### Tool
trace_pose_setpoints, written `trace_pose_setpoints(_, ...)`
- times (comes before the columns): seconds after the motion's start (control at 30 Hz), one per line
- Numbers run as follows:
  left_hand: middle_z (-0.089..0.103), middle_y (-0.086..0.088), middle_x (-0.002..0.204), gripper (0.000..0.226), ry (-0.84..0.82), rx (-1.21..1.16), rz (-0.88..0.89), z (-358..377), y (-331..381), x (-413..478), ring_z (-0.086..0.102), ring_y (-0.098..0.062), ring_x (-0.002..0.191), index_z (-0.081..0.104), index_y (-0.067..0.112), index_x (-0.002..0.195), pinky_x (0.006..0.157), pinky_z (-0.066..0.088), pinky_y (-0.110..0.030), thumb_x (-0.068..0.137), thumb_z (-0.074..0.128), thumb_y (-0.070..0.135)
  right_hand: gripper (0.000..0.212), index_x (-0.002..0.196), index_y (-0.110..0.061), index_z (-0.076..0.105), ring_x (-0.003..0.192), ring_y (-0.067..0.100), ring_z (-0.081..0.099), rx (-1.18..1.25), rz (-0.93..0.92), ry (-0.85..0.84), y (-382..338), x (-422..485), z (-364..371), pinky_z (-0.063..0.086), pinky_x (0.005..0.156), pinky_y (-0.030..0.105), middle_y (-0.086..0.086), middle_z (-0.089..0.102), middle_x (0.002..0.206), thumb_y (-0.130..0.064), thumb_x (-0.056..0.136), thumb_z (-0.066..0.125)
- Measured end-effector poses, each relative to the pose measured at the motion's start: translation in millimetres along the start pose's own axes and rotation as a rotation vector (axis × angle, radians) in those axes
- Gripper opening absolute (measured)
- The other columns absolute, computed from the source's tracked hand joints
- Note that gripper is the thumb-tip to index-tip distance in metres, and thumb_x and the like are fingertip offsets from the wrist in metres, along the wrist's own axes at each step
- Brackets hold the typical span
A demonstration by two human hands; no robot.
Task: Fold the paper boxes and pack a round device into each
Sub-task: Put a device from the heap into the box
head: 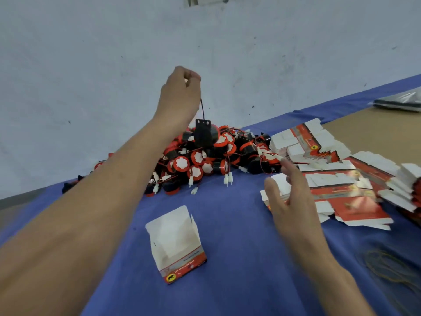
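**Device hangs over the pile**

Above the pile [205,160], the left hand [180,96] is clenched and pinches a black wire [202,108]. A round device [205,134] hangs from it, just over the pile's top. The right hand [289,197] (blurred) is released, fingers spread over the flat boxes [355,190] right of the pile. In front of the pile, a folded box [176,245] stands open-topped on the cloth [227,224]
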State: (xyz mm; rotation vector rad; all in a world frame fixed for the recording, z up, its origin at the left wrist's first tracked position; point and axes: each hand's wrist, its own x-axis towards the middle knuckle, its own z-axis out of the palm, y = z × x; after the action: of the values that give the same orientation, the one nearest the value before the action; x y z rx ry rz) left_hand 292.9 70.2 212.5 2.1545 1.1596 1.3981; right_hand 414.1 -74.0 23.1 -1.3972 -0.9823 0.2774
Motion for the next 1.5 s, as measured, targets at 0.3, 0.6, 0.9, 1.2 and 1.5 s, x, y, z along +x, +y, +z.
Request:
trace_pose_setpoints(0.3, 0.07, 0.005, 0.078, 0.023, -0.622, 0.123, 0.265, -65, 61, -113, 0.064, -0.005, 0.068, 0.062, 0.025, 0.114, 0.066, 0.054, -0.02, 0.101, 0.045, 0.015, 0.025, 0.112, -0.051, 0.054, 0.1, -0.002, 0.058, -0.02, -0.021, -0.448, -44, -25, 2, 0.046, 0.075, 0.015, -0.023, 0.056, 0.111, -0.045, 0.091, 0.065)
trace_pose_setpoints(0.6, 0.071, 0.009, 0.08, 0.019, -0.222, 0.058, 0.082, -119, -7, -150, 0.059, 0.001, 0.066, 0.062, 0.027, 0.116, 0.065, 0.042, -0.012, 0.102, 0.052, 0.021, 0.035, 0.109, -0.034, 0.075, 0.093, 0.022, 0.075, 0.76, 0.142, -0.615, -78, -57, 16, 0.058, 0.075, 0.021, 0.004, 0.076, 0.1, -0.045, 0.076, 0.071)
trace_pose_setpoints(0.9, 0.059, 0.021, 0.081, 0.011, -0.108, 0.236, -0.075, -60, -43, -268, 0.058, -0.002, 0.077, 0.047, 0.042, 0.108, 0.057, 0.041, -0.015, 0.101, 0.039, 0.048, 0.025, 0.083, -0.027, 0.078, 0.077, 0.02, 0.069, 0.994, 0.472, -0.159, -91, -76, 72, 0.061, 0.069, 0.032, 0.0, 0.073, 0.079, -0.038, 0.098, 0.061)
trace_pose_setpoints(1.2, 0.077, 0.005, 0.084, 0.037, 0.107, -0.504, -0.562, -92, -69, -259, 0.072, -0.008, 0.079, 0.076, 0.023, 0.088, 0.059, 0.052, -0.018, 0.103, 0.042, 0.018, 0.047, 0.14, -0.052, 0.04, 0.133, -0.01, 0.038, 0.402, -0.176, -0.507, -92, -128, 122, 0.037, 0.102, 0.009, -0.027, 0.039, 0.144, -0.052, 0.093, 0.036)
trace_pose_setpoints(1.5, 0.074, -0.012, 0.108, 0.037, -0.076, -1.041, -0.804, -137, -99, -259, 0.073, -0.024, 0.096, 0.071, 0.006, 0.115, 0.083, 0.06, -0.036, 0.105, 0.039, 0.024, 0.057, 0.135, -0.041, 0.043, 0.137, -0.003, 0.038, 0.125, -0.46, -0.701, -90, -131, 132, 0.033, 0.1, 0.003, -0.027, 0.036, 0.141, -0.023, 0.084, 0.062)
